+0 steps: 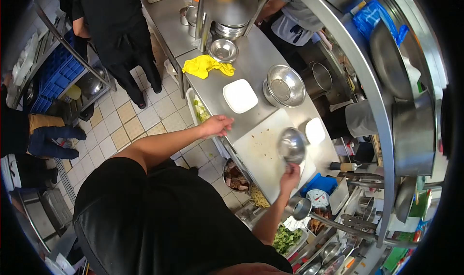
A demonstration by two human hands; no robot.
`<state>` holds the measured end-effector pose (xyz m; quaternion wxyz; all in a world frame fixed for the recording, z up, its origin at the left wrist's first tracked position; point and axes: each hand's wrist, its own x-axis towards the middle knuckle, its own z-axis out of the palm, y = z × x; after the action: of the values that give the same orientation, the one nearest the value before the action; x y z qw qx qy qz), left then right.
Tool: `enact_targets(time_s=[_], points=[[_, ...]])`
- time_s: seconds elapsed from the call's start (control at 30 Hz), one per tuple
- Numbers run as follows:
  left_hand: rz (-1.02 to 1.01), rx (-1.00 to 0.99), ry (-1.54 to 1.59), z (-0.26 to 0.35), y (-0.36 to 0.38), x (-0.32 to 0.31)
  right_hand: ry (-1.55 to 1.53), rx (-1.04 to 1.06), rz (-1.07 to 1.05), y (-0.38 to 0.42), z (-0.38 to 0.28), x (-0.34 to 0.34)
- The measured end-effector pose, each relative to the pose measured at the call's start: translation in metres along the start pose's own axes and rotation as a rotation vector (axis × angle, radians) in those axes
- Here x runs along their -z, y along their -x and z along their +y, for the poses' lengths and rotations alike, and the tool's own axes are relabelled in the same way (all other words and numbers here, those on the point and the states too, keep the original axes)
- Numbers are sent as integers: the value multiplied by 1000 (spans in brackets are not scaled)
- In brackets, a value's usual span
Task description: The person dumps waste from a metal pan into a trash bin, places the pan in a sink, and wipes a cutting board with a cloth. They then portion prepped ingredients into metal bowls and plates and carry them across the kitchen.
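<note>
My right hand [290, 177] grips the rim of a shiny metal bowl [292, 146], which is slightly blurred, over the white cutting board [263, 142]. Small brown crumbs lie on the board. My left hand [217, 125] hovers by the table's near edge, its fingers loosely bent and nothing visible in them. A white square dish [240, 96] sits just beyond that hand. To the right of the dish stand stacked metal bowls [284, 86]. Another white dish [315, 131] rests at the board's far side.
A yellow cloth [208, 66] and a small metal bowl [223, 51] lie farther up the steel table [258, 57]. A blue kitchen scale [318, 196] and a tray of chopped greens [287, 239] are at the right. Co-workers stand behind and across the table. Metal shelf posts rise nearby.
</note>
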<state>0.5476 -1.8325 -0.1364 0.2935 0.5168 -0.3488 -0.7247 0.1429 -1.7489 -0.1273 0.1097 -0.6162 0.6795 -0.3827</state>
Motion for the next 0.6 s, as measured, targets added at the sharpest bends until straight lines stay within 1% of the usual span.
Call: enact_targets(time_s=[0.03, 0.07, 0.1, 0.13, 0.23, 0.3, 0.33, 0.4, 0.47, 0.5, 0.53, 0.6], points=[[-59, -12, -7, 14, 9, 2, -65, 82, -105, 4, -53, -9], [-119, -24, -18, 27, 16, 6, -177, 21, -225, 13, -72, -27], [-178, 10, -8, 37, 20, 12, -206, -1, -328, 13, -118, -33], [-207, -2, -56, 40, 14, 23, -118, 174, -351, 13, -133, -49], [-281, -58, -194, 47, -13, 62, -64, 243, -425, 1, -192, -80], [-314, -14, -35, 68, -20, 92, 2, 297, -440, -20, -226, -93], [-330, 10, 44, 81, -24, 106, -83, 220, -365, -31, -246, -98], [-238, -26, 169, 114, -40, 130, -256, 82, -210, -59, -281, -112], [-181, -43, 324, 166, -46, 149, -291, -21, -78, -88, -298, -122], [-131, -56, 301, 194, -50, 161, -288, -138, -62, -99, -302, -129], [-80, -67, 279, 218, -57, 171, -217, -165, -74, -108, -305, -137], [-4, -201, 541, 249, -79, 176, -291, -217, -136, -115, -294, -166]])
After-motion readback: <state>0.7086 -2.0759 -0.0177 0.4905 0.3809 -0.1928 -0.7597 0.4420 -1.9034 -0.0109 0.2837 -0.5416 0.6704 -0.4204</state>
